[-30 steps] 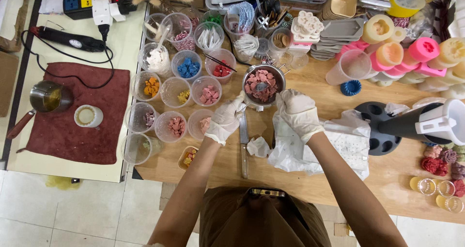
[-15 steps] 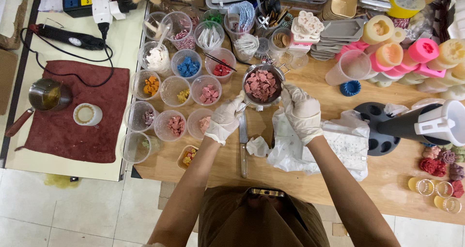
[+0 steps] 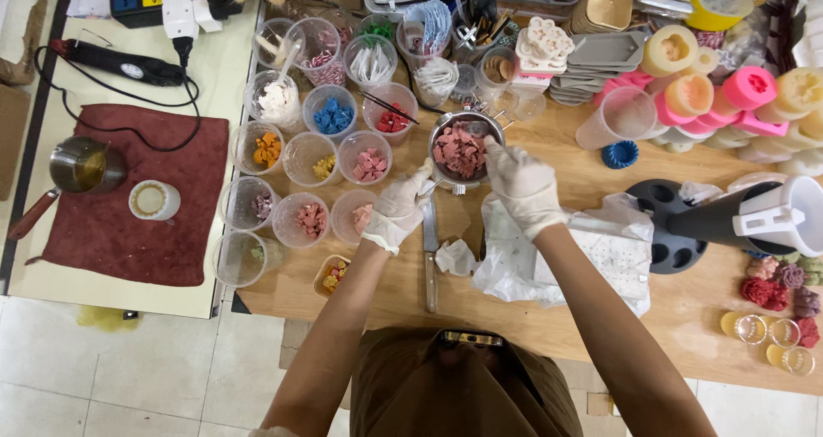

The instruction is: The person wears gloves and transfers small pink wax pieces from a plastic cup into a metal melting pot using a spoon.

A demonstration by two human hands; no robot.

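Shiny metal pot (image 3: 463, 150), matt wooden table (image 3: 600, 308)

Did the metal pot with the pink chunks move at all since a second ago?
No. The metal pot sits in the same spot beside the cup of red pieces, just above the knife. Both gloved hands stay at its rim.

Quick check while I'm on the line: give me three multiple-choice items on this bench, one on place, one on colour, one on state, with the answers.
1. Where is the knife?
A. On the red cloth
B. On the wooden table, between the arms
C. Inside a cup

2. What colour are the chunks in the metal pot?
A. Pink
B. Blue
C. Green

3. How are the hands?
A. Bare
B. Gloved
C. One gloved

Answers: 1 B, it lies below the left hand. 2 A, pink pieces fill the pot. 3 B, the right hand too wears a white glove.
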